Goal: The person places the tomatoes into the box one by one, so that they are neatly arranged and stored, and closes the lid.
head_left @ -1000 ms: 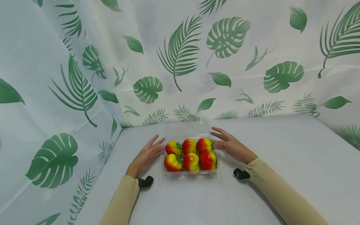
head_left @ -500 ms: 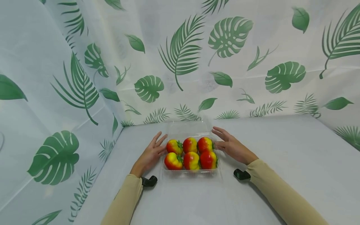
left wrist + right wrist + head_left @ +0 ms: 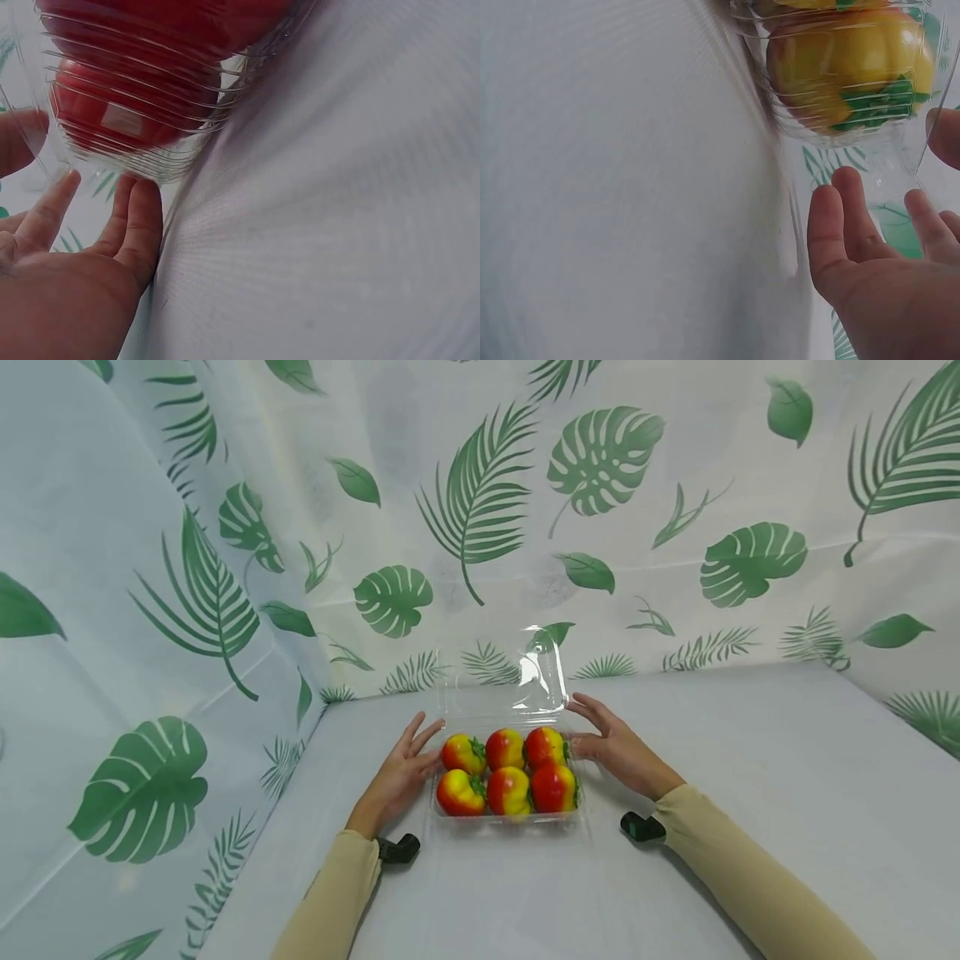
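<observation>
A clear plastic clamshell box (image 3: 510,819) sits on the table, filled with two rows of round red-and-yellow fruits (image 3: 509,790) with green leafy tops. Its transparent lid (image 3: 542,681) stands tilted up behind the tray, hinged at the far side. My left hand (image 3: 397,781) is at the box's left side, fingers extended toward the back corner; in the left wrist view its thumb (image 3: 26,139) lies by the rim. On the opposite side my right hand (image 3: 621,753) has its fingers extended at the lid's lower right corner, thumb (image 3: 946,135) beside the tray rim.
The white table (image 3: 510,902) meets a leaf-print curtain (image 3: 480,543) at the back and left. Black wrist-worn devices (image 3: 399,849) sit at both wrists, below beige sleeves (image 3: 738,852).
The lid has swung upward from lying back low behind the tray. My left hand has shifted slightly right and forward along the box; the right hand has hardly moved. The fruits stay put.
</observation>
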{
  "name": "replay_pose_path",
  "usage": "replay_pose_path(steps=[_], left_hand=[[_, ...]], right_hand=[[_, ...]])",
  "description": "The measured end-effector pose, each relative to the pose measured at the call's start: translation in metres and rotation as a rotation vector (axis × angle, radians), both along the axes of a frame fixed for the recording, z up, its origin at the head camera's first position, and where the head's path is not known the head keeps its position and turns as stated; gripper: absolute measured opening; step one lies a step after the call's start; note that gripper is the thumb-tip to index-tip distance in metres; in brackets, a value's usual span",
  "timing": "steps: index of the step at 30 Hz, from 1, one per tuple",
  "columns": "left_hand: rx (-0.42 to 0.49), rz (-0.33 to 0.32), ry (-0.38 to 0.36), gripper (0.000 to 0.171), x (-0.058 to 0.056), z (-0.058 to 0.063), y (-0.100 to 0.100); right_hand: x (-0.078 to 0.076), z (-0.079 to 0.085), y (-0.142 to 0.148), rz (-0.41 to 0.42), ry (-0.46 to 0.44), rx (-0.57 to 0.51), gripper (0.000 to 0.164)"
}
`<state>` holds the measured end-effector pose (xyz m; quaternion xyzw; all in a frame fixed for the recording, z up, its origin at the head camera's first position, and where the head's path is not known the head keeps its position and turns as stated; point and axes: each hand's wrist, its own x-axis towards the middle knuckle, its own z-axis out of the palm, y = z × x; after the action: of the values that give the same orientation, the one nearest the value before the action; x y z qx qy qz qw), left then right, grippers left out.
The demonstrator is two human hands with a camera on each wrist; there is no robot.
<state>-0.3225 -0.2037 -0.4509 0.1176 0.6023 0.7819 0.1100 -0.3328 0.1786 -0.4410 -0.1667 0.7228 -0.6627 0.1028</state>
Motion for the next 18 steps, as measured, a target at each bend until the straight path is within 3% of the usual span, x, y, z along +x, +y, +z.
replay_pose_path(steps=[10,18], left_hand=[[-0.076,0.013,0.036,0.073,0.0003,0.0018,0.0000],[-0.057,0.001,0.047,0.073,-0.0001,0.0006,0.0021]], right_hand=[[0.0013,-0.0027,-0.0010,-0.037,0.061,0.054,0.086],[0.0057,0.0003,-0.0019,-0.056,0.069,0.078,0.083]])
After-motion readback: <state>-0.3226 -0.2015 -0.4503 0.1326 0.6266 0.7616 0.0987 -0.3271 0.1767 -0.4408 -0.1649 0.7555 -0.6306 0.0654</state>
